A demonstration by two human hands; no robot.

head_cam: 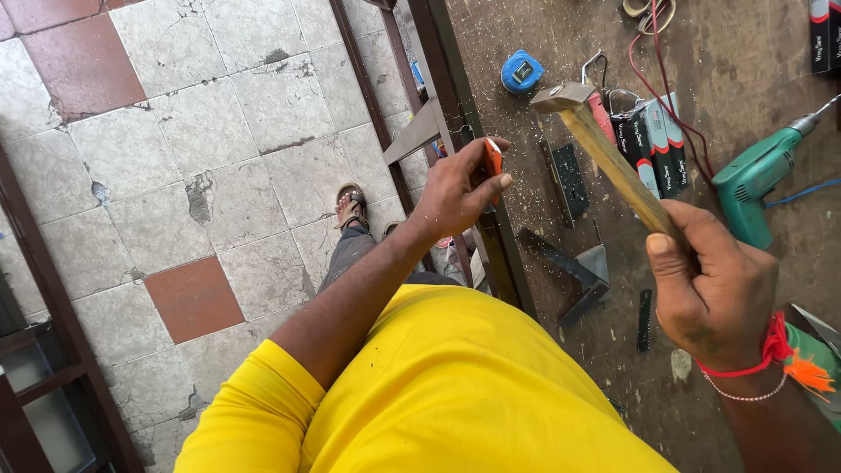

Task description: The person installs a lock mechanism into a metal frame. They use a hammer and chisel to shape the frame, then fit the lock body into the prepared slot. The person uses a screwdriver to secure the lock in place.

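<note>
Hammer [604, 149], one, wooden handle, gripped in closed right hand [714, 285], head raised over the workbench [526, 201]. Left hand [455, 193] closed around one orange-handled tool [493, 166] at the bench's edge; its tip is hidden. On the bench: one blue tape measure [521, 72], one green drill [758, 180], three small boxes [653, 140], one black lock plate [569, 180].

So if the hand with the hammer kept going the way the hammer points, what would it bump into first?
Probably the blue tape measure. The right hand holds the hammer aimed up and left across the bench, and that tape measure lies just beyond the head, though depth is hard to judge.
</note>
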